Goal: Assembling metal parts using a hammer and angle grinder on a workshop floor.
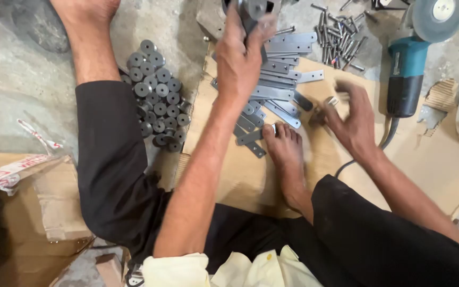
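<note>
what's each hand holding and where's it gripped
The left hand is wrapped around the lower body of a dark tool. The right hand pinches a small metal piece; blur hides the exact grip.

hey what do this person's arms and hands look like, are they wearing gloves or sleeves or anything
No gloves. Both the left hand and the right hand are bare, with no rings, watch or bands visible. Both forearms are bare down to the bottom of the picture, with no sleeve in view. The right hand is blurred, so fine detail there cannot be told. Lower down, a pale yellow shirt and black trousers show.
</note>
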